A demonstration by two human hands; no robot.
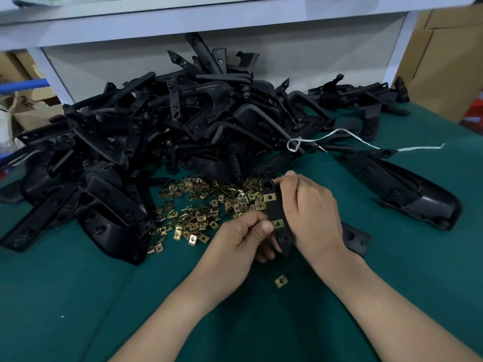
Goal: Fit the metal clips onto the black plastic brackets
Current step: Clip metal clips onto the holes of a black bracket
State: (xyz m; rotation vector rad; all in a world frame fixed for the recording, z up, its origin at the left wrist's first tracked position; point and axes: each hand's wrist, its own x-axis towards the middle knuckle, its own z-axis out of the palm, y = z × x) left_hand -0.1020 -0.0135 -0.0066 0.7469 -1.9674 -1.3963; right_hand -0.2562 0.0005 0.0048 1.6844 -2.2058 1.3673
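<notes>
My right hand [308,212] grips a black plastic bracket [275,210] upright over the green mat. Two brass-coloured metal clips sit on its strip, an upper clip [270,197] and a lower clip [278,223]. My left hand [243,239] has its fingers curled, and its thumb presses on the bracket's edge right beside the lower clip. A loose heap of clips [198,207] lies just left of the hands. One single clip [281,280] lies on the mat below them.
A large heap of black brackets [146,131] fills the table's back and left. More brackets [400,189] lie at the right, with a white string [366,142] over them. A white shelf unit [235,48] stands behind. Green mat [78,296] lies bare in front.
</notes>
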